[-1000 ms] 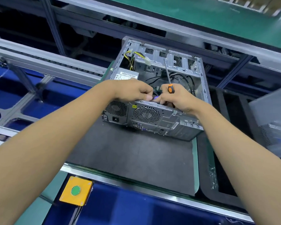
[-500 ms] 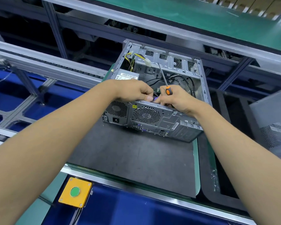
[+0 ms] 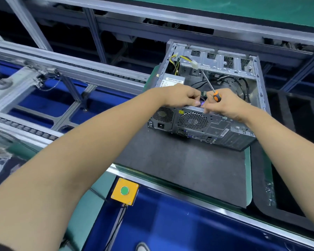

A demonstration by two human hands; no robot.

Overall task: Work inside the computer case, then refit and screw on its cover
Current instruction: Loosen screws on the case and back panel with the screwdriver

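An open grey computer case [image 3: 225, 131] lies on its side on a dark mat [image 3: 179, 171], its rear panel with fans facing me. Both hands meet at the case's near top edge. My left hand [image 3: 181, 96] has curled fingers pinching a small purple part [image 3: 201, 103]. My right hand [image 3: 225, 105] grips a screwdriver [image 3: 209, 86] with an orange and black handle; its shaft points up and away over the case interior. The same hand's fingertips also touch the purple part. Black cables and a yellow-wired connector [image 3: 194, 63] lie inside the case.
A yellow box with a green button [image 3: 124, 191] sits at the bench's front edge. A conveyor rail [image 3: 62, 67] runs at the left. Black foam trays [image 3: 288, 160] lie right of the mat. A green shelf [image 3: 243, 8] spans the back.
The view has swung so the case now sits further right. The screwdriver shaft tilts more to the left. Both hands stay together at the case's near edge.
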